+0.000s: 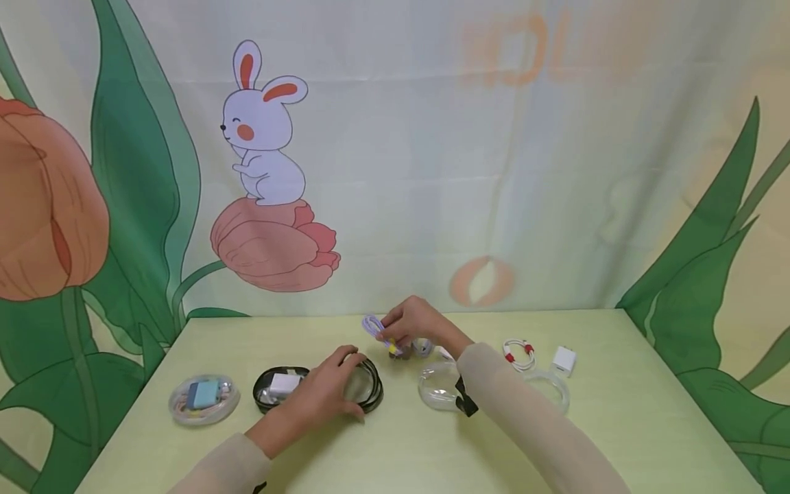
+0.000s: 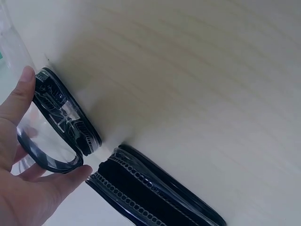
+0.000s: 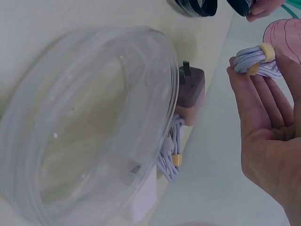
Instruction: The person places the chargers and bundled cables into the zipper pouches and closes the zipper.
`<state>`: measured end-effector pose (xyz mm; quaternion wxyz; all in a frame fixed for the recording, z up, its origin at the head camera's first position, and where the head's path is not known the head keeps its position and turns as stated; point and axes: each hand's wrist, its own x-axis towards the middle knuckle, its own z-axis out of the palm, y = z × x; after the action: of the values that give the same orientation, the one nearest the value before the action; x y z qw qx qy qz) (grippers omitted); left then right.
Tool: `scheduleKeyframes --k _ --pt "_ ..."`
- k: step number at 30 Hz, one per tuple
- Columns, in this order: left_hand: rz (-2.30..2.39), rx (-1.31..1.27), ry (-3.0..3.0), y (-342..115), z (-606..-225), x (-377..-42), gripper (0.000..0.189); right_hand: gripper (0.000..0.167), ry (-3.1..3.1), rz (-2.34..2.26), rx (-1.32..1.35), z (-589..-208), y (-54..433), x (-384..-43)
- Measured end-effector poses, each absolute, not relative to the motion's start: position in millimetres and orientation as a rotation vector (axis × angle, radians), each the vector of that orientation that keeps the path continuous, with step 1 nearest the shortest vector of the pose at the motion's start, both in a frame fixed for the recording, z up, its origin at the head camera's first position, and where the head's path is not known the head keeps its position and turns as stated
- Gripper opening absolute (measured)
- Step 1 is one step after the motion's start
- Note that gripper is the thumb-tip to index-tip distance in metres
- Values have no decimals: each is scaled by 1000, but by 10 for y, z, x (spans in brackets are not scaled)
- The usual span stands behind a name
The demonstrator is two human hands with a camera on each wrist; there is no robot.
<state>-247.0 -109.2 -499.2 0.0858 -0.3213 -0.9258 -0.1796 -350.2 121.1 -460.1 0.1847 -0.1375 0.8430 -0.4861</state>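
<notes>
My right hand (image 1: 422,322) pinches a coiled lavender cable (image 3: 251,61) with a yellow strap, raised above the back of the table. Below it, in the right wrist view, lie a dark plug adapter (image 3: 192,87), a second coiled cable (image 3: 175,141) with a yellow strap, and a white block (image 3: 143,200). My left hand (image 1: 321,391) grips a clear case with black trim (image 1: 375,391), thumb and fingers spread round its rim. Beside that stands another black-trimmed clear case (image 2: 155,188), with a white charger (image 1: 284,385) showing at it in the head view.
At the left lies a clear case (image 1: 175,405) holding a blue charger (image 1: 204,394). Right of centre sits a clear round case (image 1: 435,390), partly behind my sleeve. Farther right are another clear case (image 1: 563,392), a white cable with red straps (image 1: 518,363) and a white charger (image 1: 564,360).
</notes>
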Motion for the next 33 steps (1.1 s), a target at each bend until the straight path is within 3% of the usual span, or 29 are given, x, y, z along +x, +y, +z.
scheduleKeyframes --k 8,19,33 --pt "-569 -957 -2780 -1114 -4997 -2487 94 35 2106 -1523 -280 -4632 1160 -3356" --pt "-620 -1028 -2720 -1193 -5001 -2469 96 21 1890 -1541 -224 -4775 1031 -3277" --pt "-579 -1008 -2674 -1247 -5022 -2405 91 10 2393 -1127 -378 -4770 770 -3141"
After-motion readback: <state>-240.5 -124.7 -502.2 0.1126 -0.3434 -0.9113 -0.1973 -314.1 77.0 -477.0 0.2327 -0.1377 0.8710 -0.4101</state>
